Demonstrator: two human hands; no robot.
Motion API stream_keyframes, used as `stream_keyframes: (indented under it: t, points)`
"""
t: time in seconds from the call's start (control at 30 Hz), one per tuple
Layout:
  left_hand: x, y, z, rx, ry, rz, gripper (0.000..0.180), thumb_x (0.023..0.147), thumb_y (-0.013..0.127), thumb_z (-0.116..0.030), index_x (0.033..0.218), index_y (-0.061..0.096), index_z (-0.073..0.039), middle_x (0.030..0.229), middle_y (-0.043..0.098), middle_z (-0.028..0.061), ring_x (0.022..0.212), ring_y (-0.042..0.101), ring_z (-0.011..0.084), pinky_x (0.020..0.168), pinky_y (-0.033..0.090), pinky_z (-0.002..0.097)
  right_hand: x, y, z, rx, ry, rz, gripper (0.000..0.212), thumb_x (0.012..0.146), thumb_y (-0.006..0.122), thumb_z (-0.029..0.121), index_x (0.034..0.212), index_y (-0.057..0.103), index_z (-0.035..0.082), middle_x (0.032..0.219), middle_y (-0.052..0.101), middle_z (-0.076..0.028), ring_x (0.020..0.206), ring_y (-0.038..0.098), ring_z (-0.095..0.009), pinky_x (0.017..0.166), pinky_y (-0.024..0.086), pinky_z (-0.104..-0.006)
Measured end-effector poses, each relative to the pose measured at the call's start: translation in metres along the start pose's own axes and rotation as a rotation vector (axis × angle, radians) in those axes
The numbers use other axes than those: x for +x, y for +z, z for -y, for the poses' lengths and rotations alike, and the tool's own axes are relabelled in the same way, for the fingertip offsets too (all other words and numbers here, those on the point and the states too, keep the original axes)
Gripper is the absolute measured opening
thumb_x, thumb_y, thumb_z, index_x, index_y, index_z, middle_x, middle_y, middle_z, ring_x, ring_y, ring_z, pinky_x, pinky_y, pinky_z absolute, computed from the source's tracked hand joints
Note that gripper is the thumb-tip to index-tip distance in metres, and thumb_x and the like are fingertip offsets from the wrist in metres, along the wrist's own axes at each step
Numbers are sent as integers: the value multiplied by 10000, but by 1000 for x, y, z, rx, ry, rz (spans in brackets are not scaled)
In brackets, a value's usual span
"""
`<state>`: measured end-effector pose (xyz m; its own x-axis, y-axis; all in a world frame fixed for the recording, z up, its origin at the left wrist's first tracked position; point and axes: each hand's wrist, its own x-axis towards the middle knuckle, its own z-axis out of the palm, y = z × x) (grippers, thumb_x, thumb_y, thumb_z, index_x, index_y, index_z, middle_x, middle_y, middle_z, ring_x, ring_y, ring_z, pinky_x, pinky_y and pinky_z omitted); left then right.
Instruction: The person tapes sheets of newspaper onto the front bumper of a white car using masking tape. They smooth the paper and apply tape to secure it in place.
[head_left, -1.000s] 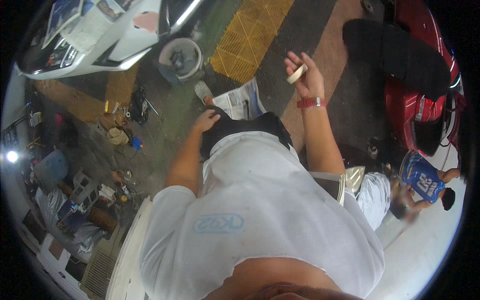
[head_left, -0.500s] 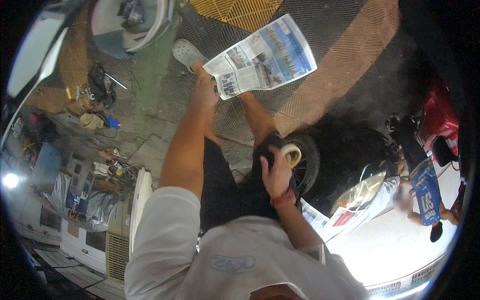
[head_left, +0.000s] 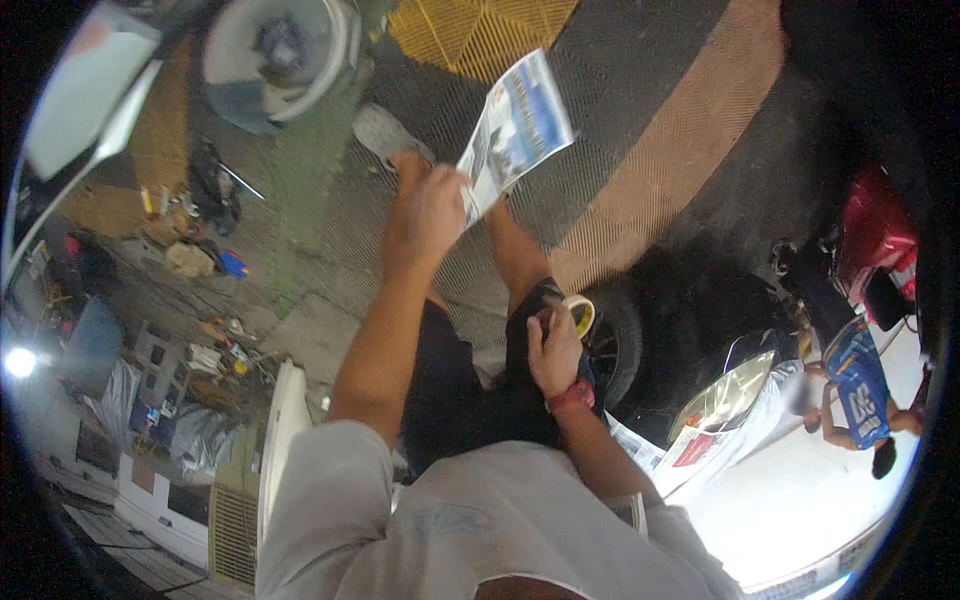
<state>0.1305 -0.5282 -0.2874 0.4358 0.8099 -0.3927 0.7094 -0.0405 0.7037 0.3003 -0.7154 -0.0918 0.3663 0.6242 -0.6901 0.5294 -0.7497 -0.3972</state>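
My left hand [head_left: 438, 208], smeared by motion, is closed on the near-left end of a newspaper sheet [head_left: 522, 125]. The sheet stretches away from it to the upper right, in the air above the floor, with a blue picture on its face. Closer to my body, over my right thigh, my right hand [head_left: 556, 352] grips a roll of masking tape [head_left: 584, 318]. The tape's pale ring sticks out past the fingers, and yellow shows in its core. How the fingers pass through or around the ring is partly hidden.
To the right is a wheel [head_left: 615, 345], with a headlight [head_left: 722, 400] edged by newspaper [head_left: 700, 447] on a white car. A person in a blue jersey [head_left: 858, 385] is beyond. At the upper left stands a round tub [head_left: 345, 50]; tools and a cloth [head_left: 190, 260] lie on the left.
My left hand has drawn nearer and slightly right, and the newspaper sheet has swung and folded narrower. My right hand still grips the tape, its fingers now more curled.
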Motion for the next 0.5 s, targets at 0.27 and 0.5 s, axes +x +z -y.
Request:
stream_keyframes:
  t: [0.27, 0.5]
  points:
    - [-86, -248, -205, 56, 169, -193, 316, 918, 627, 22, 1152, 801, -101, 1196, 757, 163, 1063, 715, 394, 915, 569, 443, -3, -154, 165, 674, -316, 353, 668, 1051, 581, 66, 1585, 181, 21, 1209, 696, -200, 1117, 694, -286, 1027, 515, -402]
    - [-125, -404, -381, 110, 205, -362, 276, 993, 710, -179, 1251, 775, -105, 1203, 740, 204, 1118, 718, 345, 976, 543, 398, -55, -275, 287, 627, -899, 484, 890, 1049, 632, 62, 1690, 15, 51, 1192, 797, -110, 1040, 697, -154, 1024, 509, -346]
